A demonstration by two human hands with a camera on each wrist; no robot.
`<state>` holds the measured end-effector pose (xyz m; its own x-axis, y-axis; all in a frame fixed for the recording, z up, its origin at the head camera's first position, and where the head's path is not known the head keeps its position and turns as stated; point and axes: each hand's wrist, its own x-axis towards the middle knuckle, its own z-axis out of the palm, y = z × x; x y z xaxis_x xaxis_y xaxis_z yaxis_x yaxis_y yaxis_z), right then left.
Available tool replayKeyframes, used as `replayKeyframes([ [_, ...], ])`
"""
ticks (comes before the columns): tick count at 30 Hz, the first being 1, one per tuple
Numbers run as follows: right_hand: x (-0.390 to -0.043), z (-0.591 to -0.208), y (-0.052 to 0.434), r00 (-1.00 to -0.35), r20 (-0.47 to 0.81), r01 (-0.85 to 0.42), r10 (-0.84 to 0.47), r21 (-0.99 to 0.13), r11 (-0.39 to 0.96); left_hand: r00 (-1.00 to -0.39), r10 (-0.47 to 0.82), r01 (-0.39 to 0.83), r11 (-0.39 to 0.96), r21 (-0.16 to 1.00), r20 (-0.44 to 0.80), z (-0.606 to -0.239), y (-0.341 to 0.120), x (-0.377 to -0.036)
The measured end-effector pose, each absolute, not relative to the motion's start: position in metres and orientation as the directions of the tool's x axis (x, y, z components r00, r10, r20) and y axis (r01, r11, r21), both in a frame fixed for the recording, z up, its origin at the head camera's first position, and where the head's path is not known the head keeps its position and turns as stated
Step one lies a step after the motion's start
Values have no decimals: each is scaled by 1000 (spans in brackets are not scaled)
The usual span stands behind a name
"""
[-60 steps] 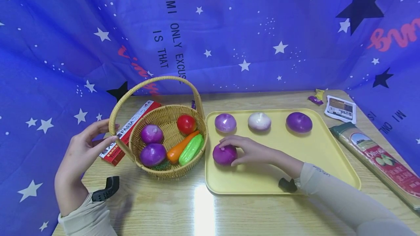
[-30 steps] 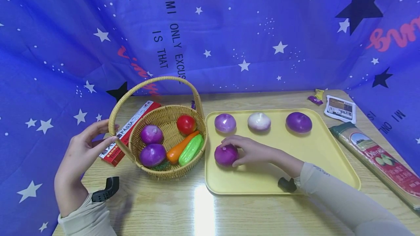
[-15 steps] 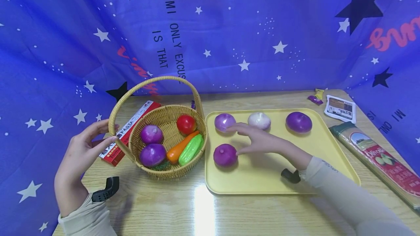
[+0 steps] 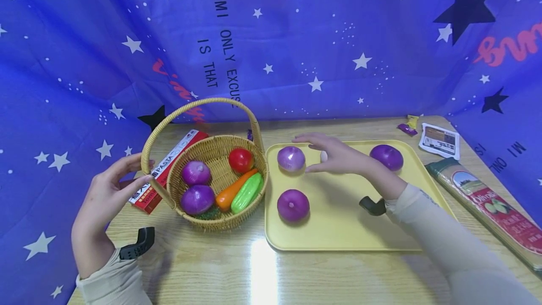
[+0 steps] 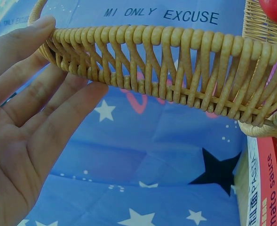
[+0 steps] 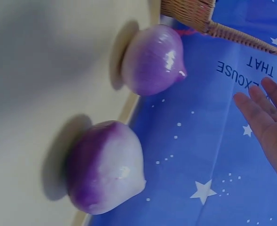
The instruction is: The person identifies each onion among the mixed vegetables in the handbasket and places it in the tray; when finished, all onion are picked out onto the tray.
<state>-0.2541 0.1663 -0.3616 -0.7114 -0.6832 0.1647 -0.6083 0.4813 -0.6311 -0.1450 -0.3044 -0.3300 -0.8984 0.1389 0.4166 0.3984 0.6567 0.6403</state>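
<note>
My left hand (image 4: 99, 201) pinches the arched handle (image 5: 166, 70) of a wicker basket (image 4: 220, 222) between thumb and fingers. Inside the basket lie two purple onions (image 4: 197, 200), a tomato (image 4: 241, 160), a carrot (image 4: 233, 193) and a green ridged vegetable (image 4: 247, 193). Over the yellow tray (image 4: 360, 229), my right hand (image 4: 340, 156) is raised with fingers spread, holding nothing. Just left of its fingertips sits a light purple onion (image 4: 290, 158). It mostly covers a white-and-purple onion (image 6: 110, 167) in the head view. A magenta onion (image 4: 293, 205) sits at the tray's left front.
Another purple onion (image 4: 386, 156) is at the tray's back right. A red pasta box (image 4: 169, 166) lies behind the basket. To the right of the tray are a long Olivoila packet (image 4: 487, 206), a white packet (image 4: 439, 141) and small wrapped sweets (image 4: 408, 128). A blue starry cloth (image 4: 296, 51) hangs behind.
My right hand has let go of the magenta onion, lifted and moved back over the white onion. The magenta onion stays at the tray's left front; my left hand keeps its place.
</note>
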Motion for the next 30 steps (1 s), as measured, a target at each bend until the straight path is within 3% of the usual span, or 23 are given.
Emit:
replayKeyframes([
  [15,-267,-338,145,-690,139,-604,-711,-652,458,-901,138,396,650,649,412,-330,-305,-145],
  [30,-277,-324,83,-592,183,-675,-785,-644,360,-901,129,391,653,649,413,-328,-304,-145],
])
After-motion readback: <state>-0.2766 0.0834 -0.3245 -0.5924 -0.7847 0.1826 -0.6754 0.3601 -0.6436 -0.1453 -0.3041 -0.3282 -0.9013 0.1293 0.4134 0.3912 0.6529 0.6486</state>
